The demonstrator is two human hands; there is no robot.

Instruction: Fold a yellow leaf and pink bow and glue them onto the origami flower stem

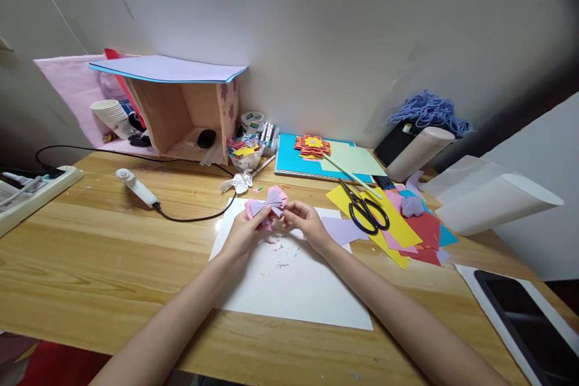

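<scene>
Both my hands meet over the far end of a white sheet [294,283] on the wooden desk. Between them is a folded pink and lilac paper piece [269,201], fanned like a bow. My left hand [244,230] pinches its lower left side with closed fingers. My right hand [304,218] pinches its right side, fingers curled in. Small paper scraps [278,248] lie on the sheet just below the hands.
Black scissors [367,212] lie on a heap of coloured paper [407,230] to the right. A glue gun [136,188] with its cable lies left. Behind are a cardboard box [181,111], a bowl of scraps [245,154], a blue pad [294,160] and a tablet [525,313].
</scene>
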